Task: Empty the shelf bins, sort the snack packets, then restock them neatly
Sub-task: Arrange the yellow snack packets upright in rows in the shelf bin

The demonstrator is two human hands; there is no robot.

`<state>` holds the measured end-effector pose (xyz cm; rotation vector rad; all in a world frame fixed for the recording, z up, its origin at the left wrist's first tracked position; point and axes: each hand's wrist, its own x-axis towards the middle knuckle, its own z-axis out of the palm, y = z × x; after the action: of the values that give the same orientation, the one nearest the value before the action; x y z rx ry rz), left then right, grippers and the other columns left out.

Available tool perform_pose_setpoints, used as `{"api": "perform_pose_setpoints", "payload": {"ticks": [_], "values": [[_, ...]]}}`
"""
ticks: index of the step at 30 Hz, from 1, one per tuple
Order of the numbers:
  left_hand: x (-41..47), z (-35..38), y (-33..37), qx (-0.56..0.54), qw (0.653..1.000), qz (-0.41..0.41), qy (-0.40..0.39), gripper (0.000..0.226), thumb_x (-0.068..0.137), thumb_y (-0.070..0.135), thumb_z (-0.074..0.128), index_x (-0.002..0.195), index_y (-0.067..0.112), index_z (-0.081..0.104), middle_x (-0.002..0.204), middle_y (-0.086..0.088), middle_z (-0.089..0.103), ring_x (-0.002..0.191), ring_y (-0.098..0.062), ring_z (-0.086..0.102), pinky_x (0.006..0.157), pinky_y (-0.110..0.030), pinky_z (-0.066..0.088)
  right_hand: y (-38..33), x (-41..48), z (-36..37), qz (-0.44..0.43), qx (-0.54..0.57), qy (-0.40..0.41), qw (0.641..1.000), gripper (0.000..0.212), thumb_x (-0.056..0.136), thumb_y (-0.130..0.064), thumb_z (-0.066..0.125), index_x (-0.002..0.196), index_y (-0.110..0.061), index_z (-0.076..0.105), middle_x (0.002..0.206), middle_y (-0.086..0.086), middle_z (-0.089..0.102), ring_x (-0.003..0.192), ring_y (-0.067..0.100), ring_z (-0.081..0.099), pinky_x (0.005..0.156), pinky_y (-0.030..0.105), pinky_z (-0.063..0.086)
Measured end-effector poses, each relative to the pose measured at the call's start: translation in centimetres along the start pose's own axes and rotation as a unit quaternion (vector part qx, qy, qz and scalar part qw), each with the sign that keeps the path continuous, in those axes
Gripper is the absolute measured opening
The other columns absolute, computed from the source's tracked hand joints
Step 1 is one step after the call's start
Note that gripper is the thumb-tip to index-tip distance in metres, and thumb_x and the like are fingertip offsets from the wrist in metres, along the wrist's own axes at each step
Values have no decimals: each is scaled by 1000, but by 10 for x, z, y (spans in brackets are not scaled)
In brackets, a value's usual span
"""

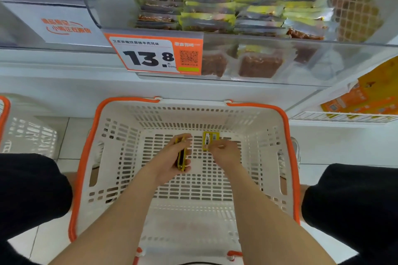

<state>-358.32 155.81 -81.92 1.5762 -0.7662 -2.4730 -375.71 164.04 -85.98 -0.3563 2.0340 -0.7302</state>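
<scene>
Both my hands reach down into a white slotted basket [120, 135] with an orange rim, standing on the floor between my knees. My left hand [172, 161] grips a small stack of yellow snack packets [181, 157] held on edge. My right hand [226, 154] pinches the lower corner of a single yellow packet [210, 139] with a white label, lying near the basket's bottom. Above, a clear shelf bin [323, 64] holds neat rows of snack packets [226, 2] in silver, yellow-green and brown.
An orange price tag [155, 55] reading 13.8 hangs on the bin's front. A second white basket [25, 133] stands at the left. A lower wire shelf [344, 117] with orange-yellow packs sits at the right. My dark-clothed knees flank the basket.
</scene>
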Motion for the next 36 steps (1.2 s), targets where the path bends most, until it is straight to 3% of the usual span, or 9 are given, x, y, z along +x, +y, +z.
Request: {"api": "perform_pose_setpoints", "payload": {"ticks": [5,9,15,18,21,25,29,33,36], "values": [[-4,-1,0,-119,992,-5,-26,12,98,8,65,105,18,67,99,-16,68,80,-29,62,84,-44,45,4,28,11,-3,-228,87,970,40,100,-44,62,116,-8,62,109,8,68,103,31,68,68,35,50],[-2,0,1,-129,992,0,-3,8,97,12,70,100,18,65,103,-14,71,94,-32,67,82,-44,51,12,35,27,-12,-316,85,945,39,95,-40,70,122,-13,62,125,10,61,116,30,60,80,39,51],[3,0,3,-83,995,57,22,31,81,25,89,98,21,64,77,-8,50,64,-24,49,60,-39,39,7,22,23,-18,39,-57,997,18,85,-21,85,89,-8,74,73,9,75,65,19,68,62,31,52],[4,1,5,-113,989,62,79,26,92,20,80,113,23,66,81,-8,57,64,-24,54,63,-39,44,-5,3,6,60,251,-143,955,25,90,-7,79,112,-3,69,85,17,76,70,23,71,66,31,60],[-6,4,8,-125,987,78,70,20,103,28,66,122,21,65,103,-9,75,89,-30,73,87,-50,59,-18,-12,-3,77,298,-224,925,23,94,-3,73,117,-3,68,86,18,75,70,21,73,66,29,62],[-28,9,16,-94,991,91,10,41,106,37,56,138,12,58,131,-21,69,117,-38,69,89,-52,60,-51,-44,-4,21,174,-273,946,30,89,-16,83,110,0,68,88,22,77,69,25,74,58,30,59],[-55,7,33,-18,996,81,-12,40,101,16,67,140,13,58,126,-21,72,118,-40,69,100,-61,55,-83,-63,-23,-122,-106,-134,978,55,66,-47,96,93,-15,61,85,1,69,63,16,63,49,25,46],[-85,20,52,62,994,82,-23,42,98,1,67,136,19,62,119,-16,75,105,-35,71,94,-62,58,-114,-78,-38,-338,-264,-163,889,73,75,-45,88,139,-35,54,118,-5,58,106,19,56,90,35,50],[-108,25,69,53,992,88,-79,48,93,0,65,140,10,58,116,-24,64,103,-40,65,100,-62,55,-143,-106,-46,-423,-313,-182,831,51,92,-28,75,140,-21,61,119,11,61,110,27,55,93,35,46]]}}
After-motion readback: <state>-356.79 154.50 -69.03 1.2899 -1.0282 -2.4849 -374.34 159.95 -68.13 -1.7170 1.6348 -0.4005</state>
